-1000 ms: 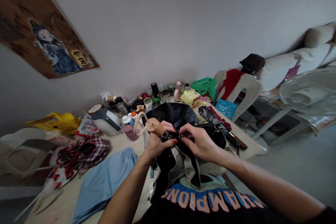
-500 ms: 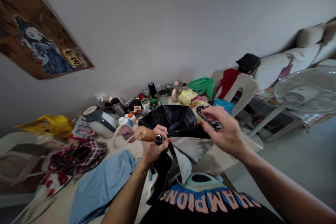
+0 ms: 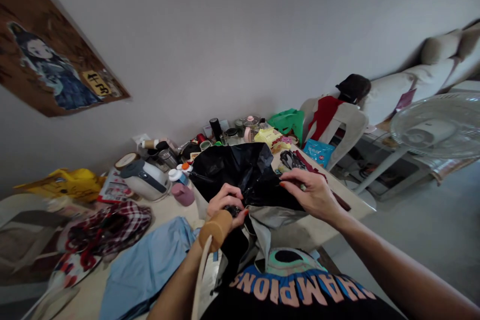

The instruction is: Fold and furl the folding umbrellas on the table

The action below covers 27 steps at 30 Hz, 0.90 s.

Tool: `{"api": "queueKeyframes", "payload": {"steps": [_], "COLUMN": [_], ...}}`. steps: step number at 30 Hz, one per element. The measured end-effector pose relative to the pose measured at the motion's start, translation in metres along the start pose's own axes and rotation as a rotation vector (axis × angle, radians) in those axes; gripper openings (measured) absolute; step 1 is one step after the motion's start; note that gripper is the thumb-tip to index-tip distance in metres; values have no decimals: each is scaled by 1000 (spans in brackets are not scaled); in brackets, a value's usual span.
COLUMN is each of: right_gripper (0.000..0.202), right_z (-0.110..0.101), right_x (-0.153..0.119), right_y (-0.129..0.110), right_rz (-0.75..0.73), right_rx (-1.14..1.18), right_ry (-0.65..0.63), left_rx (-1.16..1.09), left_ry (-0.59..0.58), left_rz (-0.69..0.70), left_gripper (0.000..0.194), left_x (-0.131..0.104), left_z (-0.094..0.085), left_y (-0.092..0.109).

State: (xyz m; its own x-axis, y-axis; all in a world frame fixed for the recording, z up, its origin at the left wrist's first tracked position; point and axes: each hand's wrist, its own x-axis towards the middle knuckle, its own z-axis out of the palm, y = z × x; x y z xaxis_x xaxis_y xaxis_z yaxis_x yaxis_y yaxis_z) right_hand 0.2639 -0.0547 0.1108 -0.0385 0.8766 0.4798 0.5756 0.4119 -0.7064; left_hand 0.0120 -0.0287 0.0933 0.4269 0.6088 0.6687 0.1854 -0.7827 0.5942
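Observation:
A black bag or cloth with a shiny dark lining (image 3: 240,165) spreads over the table in front of me, its grey part (image 3: 279,214) hanging toward my shirt. My left hand (image 3: 228,203) is closed at the near left edge of the black material, around a small dark object. A tan wooden cylinder with a pale cord (image 3: 216,230) hangs by the left wrist. My right hand (image 3: 309,191) pinches the right edge of the black material between thumb and fingers.
Blue folded cloth (image 3: 150,265), a pink cup (image 3: 182,193) and a white kettle (image 3: 144,179) are on the left. Jars, bottles and a green bag (image 3: 288,122) line the wall. A fan (image 3: 435,127) and a chair (image 3: 347,127) stand right.
My right hand has closed on the edge of the black material. The wooden cylinder has swung down toward my left wrist, and the black material has shifted and spread.

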Motion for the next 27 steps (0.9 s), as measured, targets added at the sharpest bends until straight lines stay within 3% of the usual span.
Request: {"api": "queueKeyframes", "payload": {"steps": [2,5,9,11,14,16,19,21,23,24,27], "right_gripper": [10,12,24,26,29,30,24,17,16,15,16], "right_z": [11,28,39,35,17,2,-14,-19,-21,-20,-17], "right_x": [3,1,-12,-20,-26,-25,-15,-3,9,14,22], "right_y": [-10,-28,-52,-63,-76,-79,-64,-40,-11,1,27], "right_rz": [-34,-155,-322,-355,-361,-367,-333,-214,9,60,40], "right_rx": [36,69,80,63,42,90,179,191,127,107,32], "right_ry": [-8,-127,-298,-373,-487,-540,-457,-263,-24,33,8], "left_rx": [-10,-43,-128,-170,-167,-120,-94,-93,-80,-75,-71], "left_ry": [-20,-45,70,56,-33,-26,14,19,6,-6,-47], "left_rz": [6,-42,-193,-205,-90,-17,59,110,161,183,210], "left_gripper": [7,12,31,35,24,17,12,12,12,12,13], "left_x": [3,0,-13,-18,-18,-15,-9,-8,-9,-10,-13], "left_z": [4,11,20,20,15,11,6,5,4,4,3], "left_y": [3,2,-4,-5,1,8,15,18,18,18,19]}}
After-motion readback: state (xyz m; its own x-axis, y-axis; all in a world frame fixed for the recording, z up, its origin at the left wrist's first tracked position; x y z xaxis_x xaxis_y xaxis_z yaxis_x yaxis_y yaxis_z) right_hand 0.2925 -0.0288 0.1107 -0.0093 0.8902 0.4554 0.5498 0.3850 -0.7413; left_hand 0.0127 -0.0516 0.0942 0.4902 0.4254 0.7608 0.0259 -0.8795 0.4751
